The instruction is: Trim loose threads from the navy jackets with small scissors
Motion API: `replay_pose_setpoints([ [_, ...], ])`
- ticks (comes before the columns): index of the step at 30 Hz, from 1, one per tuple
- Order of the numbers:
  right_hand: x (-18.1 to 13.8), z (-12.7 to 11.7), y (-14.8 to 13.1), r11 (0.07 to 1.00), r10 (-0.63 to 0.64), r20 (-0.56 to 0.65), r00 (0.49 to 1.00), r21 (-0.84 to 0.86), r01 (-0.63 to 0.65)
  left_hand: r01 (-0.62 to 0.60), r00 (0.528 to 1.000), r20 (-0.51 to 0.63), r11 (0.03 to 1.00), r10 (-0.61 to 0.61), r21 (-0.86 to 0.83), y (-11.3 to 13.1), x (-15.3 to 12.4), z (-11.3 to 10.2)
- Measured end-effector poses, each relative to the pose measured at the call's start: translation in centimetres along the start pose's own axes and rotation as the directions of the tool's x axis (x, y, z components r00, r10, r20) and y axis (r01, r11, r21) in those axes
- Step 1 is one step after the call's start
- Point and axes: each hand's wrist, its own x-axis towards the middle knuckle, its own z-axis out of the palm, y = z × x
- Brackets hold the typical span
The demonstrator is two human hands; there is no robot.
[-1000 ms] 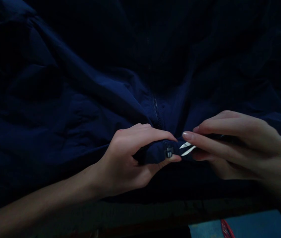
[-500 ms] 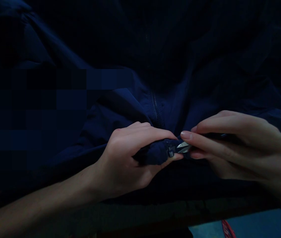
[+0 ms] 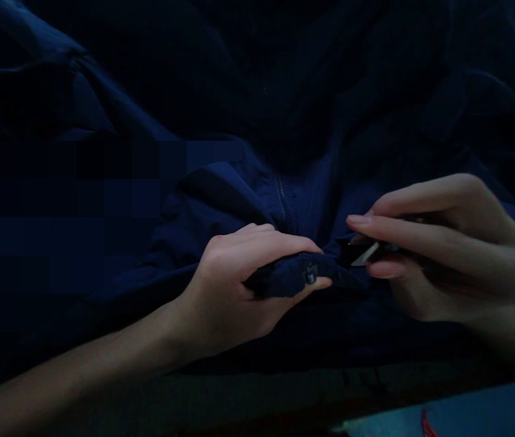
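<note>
A dark blue jacket [image 3: 221,194] with a zip [image 3: 281,197] down its middle fills most of the view. My left hand [image 3: 243,285] is closed on a bunched piece of its hem, and the zip's end fitting [image 3: 310,274] shows between thumb and fingers. To the right, my right hand [image 3: 448,249] is closed around small thread snips [image 3: 365,255]. Their metal blades stick out past the fingertips, apart from the zip end and just right of it. My right palm and fingers hide the rest of the snips.
Below the jacket runs a dark edge [image 3: 257,400]. At the bottom right lies a bluish surface [image 3: 480,409] with a red strand or cord [image 3: 428,423] on it. The scene is dim, and blocky blurring covers the left side.
My right hand has drawn the snips back from the zip end, to the right and slightly up, and the blades look further apart. My left hand keeps its hold, almost unmoved.
</note>
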Motion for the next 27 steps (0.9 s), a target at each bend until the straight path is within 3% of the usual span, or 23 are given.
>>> replay_pose_setpoints([
  [8,0.0,0.4,-0.3,0.996,-0.045,0.085,0.995,0.079,0.038,-0.040,0.999,-0.004,0.998,0.040,-0.046,-0.2,-0.2,0.2],
  [18,0.0,0.4,-0.9,0.998,0.008,0.110,0.994,0.068,-0.016,-0.029,1.000,0.001,0.995,0.029,-0.099,-0.4,-0.2,0.3],
  [27,0.0,0.5,-1.0,0.991,-0.013,0.125,0.992,0.133,-0.004,-0.100,0.995,-0.016,0.988,0.099,-0.121,-0.9,-0.5,0.5],
])
